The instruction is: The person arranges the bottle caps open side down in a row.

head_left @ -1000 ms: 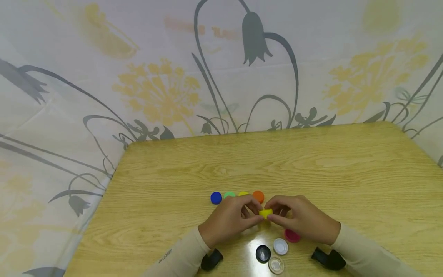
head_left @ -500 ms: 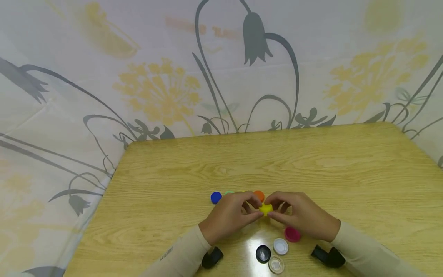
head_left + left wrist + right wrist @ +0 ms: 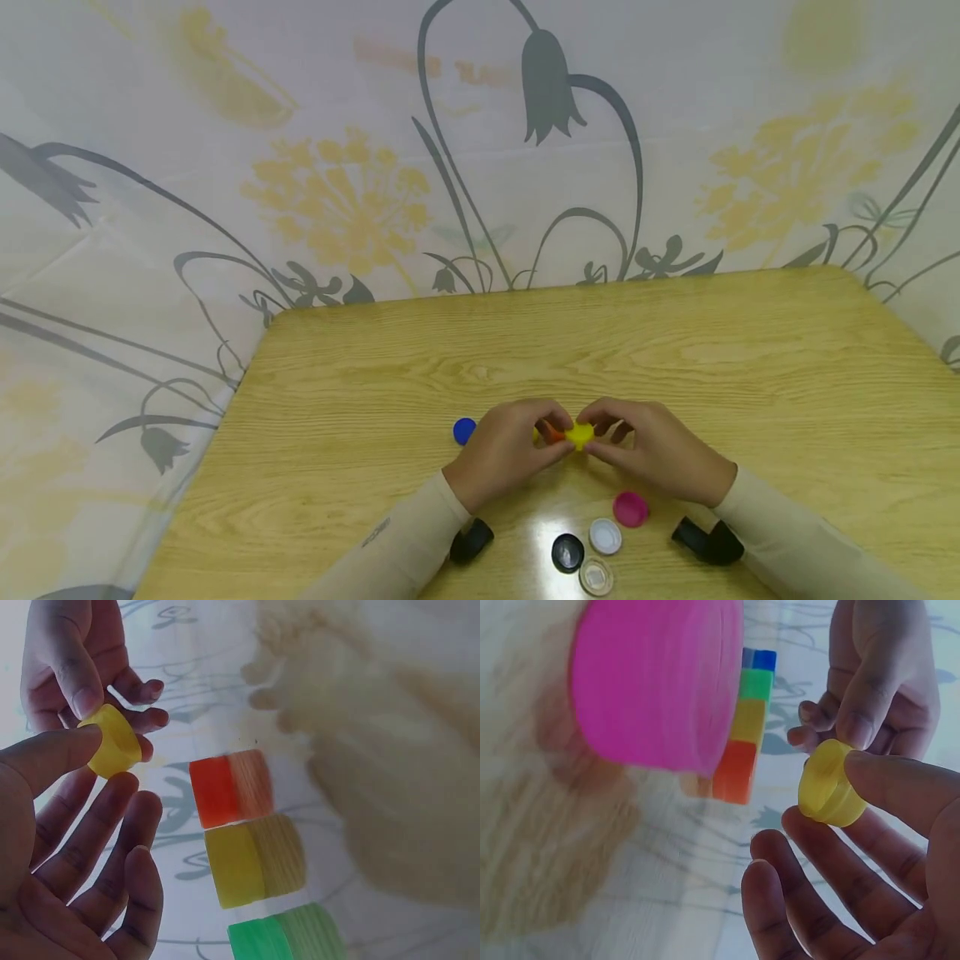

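A yellow bottle cap (image 3: 580,435) is held above the table between both hands. My left hand (image 3: 506,454) pinches it from the left with thumb and fingertips. From the right, my right hand (image 3: 660,450) grips its other side the same way. In the right wrist view the yellow cap (image 3: 826,784) is tilted, with its hollow side partly showing. Behind the hands a row of caps stands on the table: blue (image 3: 464,431), green (image 3: 259,943), a second yellow cap (image 3: 234,866) and orange (image 3: 214,791). The left hand hides the green one in the head view.
Nearer the front lie a pink cap (image 3: 631,509), a white cap (image 3: 605,537), a black cap (image 3: 567,553) and a clear beige cap (image 3: 597,576). The wooden table (image 3: 375,367) meets a floral cloth (image 3: 480,167) at the back and left.
Both hands have moved slightly away from the body with the yellow cap, which has turned between the fingers. The left hand now covers more of the cap row.
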`<state>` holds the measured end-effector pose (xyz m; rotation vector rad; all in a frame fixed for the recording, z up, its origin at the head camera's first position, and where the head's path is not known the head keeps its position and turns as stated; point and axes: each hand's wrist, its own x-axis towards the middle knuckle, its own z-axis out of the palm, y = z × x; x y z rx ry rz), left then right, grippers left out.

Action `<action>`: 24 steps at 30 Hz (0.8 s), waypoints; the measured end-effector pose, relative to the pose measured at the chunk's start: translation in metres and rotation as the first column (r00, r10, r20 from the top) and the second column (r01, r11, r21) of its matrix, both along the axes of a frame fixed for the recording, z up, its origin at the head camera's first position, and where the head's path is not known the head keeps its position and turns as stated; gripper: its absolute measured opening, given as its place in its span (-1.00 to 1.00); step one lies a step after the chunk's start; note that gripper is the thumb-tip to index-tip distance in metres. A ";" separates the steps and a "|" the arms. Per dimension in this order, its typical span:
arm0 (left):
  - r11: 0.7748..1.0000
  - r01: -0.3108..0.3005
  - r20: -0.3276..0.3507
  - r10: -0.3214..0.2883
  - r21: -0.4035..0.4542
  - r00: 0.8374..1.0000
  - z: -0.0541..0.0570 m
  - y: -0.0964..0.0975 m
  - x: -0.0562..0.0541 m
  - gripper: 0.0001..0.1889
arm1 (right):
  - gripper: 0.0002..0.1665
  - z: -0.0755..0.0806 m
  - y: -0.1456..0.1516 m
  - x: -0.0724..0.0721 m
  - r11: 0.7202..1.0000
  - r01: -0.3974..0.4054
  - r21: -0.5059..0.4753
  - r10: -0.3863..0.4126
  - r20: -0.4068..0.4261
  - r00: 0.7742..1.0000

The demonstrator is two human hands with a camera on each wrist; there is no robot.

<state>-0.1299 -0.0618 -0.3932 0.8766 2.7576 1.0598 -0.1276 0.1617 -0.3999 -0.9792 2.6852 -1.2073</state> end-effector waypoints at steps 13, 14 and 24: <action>0.999 -0.034 -0.027 0.033 -0.015 0.999 0.000 0.010 -0.014 -0.85 | -0.69 -0.001 0.005 -0.015 0.999 0.046 0.020 -0.047 0.044 0.998; 0.999 -0.035 -0.036 0.035 -0.017 0.999 0.000 0.011 -0.014 -0.85 | -0.68 -0.001 0.005 -0.016 0.999 0.049 0.024 -0.050 0.049 0.998; 0.995 -0.081 -0.074 0.076 -0.066 0.994 -0.003 0.017 -0.019 -0.79 | -0.64 -0.002 0.009 -0.021 0.997 0.070 0.045 -0.072 0.065 0.995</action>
